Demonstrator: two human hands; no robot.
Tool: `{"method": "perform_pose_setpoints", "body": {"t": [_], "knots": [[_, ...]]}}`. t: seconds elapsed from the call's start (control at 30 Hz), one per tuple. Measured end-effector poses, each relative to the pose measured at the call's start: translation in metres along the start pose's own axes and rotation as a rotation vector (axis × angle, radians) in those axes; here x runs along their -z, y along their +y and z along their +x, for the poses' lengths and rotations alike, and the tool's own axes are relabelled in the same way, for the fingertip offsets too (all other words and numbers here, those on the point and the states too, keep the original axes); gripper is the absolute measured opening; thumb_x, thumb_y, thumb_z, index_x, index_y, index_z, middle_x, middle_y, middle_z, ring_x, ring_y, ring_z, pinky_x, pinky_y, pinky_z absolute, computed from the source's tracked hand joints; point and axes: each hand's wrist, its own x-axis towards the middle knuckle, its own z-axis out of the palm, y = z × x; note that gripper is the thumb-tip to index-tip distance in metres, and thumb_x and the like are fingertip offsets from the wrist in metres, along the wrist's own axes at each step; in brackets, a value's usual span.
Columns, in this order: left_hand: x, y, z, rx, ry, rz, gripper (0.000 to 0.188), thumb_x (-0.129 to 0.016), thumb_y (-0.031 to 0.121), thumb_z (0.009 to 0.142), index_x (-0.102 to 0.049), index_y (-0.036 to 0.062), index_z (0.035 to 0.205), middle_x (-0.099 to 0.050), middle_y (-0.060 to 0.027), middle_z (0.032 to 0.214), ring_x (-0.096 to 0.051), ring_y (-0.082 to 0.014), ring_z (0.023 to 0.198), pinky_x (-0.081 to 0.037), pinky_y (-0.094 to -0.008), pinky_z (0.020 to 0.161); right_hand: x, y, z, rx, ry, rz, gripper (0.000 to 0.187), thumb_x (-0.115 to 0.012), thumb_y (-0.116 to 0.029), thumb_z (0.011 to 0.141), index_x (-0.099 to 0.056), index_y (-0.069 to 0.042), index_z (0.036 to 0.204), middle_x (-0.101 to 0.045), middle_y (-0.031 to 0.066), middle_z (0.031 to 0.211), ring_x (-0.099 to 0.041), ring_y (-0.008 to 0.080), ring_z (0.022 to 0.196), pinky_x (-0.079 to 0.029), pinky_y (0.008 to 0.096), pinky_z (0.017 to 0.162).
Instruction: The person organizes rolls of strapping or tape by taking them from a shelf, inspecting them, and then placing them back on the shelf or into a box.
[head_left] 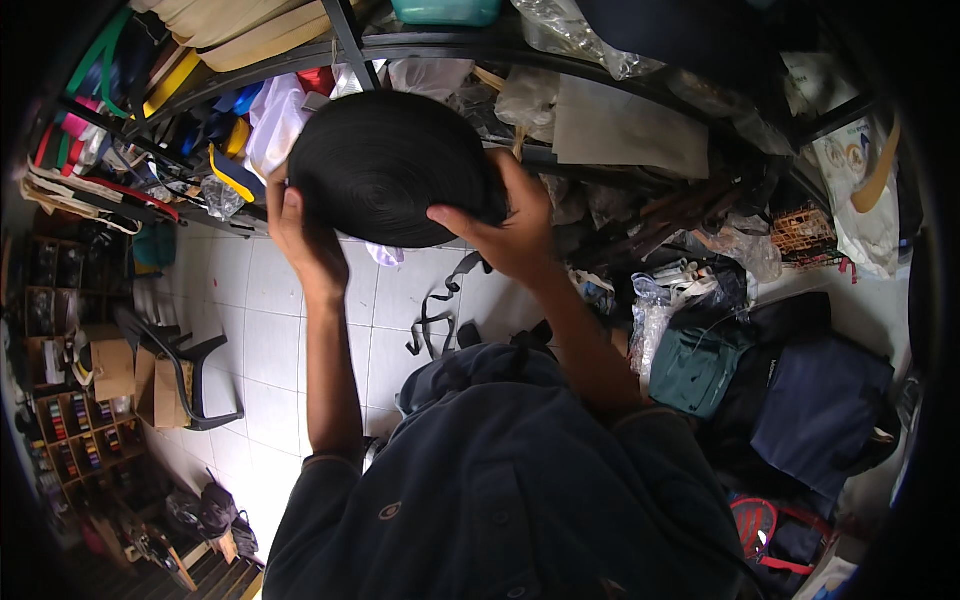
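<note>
A large round roll of black webbing (390, 165), wound in a flat coil, is held up in front of the shelves between both hands. My left hand (302, 235) grips its left edge, with the thumb upright against the rim. On the right edge, my right hand (515, 225) is closed round the roll, its thumb lying across the coiled face. The fingers behind the roll are hidden. A loose black strap (436, 318) dangles in twists below the right side of the roll, over the white tiled floor.
Metal shelving (470, 50) crammed with plastic bags and strap rolls spans the far side. A dark chair (195, 370) and thread racks (85, 430) stand left. Teal (700, 365) and navy bags (822, 410) are piled right. Tiled floor (270, 340) lies below my left arm.
</note>
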Motion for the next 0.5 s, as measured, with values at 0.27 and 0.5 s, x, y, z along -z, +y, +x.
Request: {"method": "perform_pose_setpoints", "body": {"t": [0.27, 0.5], "knots": [[-0.024, 0.049, 0.038, -0.462, -0.805, 0.886, 0.055, -0.085, 0.026, 0.061, -0.060, -0.0003, 0.102, -0.065, -0.0137, 0.098, -0.065, -0.0254, 0.091, -0.051, -0.0322, 0.079, 0.015, 0.001, 0.018, 0.281, -0.223, -0.359, 0.043, -0.077, -0.027, 0.075, -0.059, -0.001, 0.103, -0.066, 0.0139, 0.086, -0.066, 0.0277, 0.069, -0.051, 0.0332, 0.061], [0.001, 0.041, 0.038, -0.281, -0.631, 0.776, 0.045, -0.085, 0.023, 0.064, -0.061, -0.0021, 0.093, -0.066, -0.0104, 0.083, -0.065, -0.0152, 0.074, -0.052, -0.0269, 0.069, 0.039, 0.008, 0.003, -0.007, -0.251, -0.426, 0.035, -0.076, -0.022, 0.076, -0.059, -0.003, 0.100, -0.065, 0.0119, 0.081, -0.065, 0.0260, 0.068, -0.050, 0.0310, 0.061]]}}
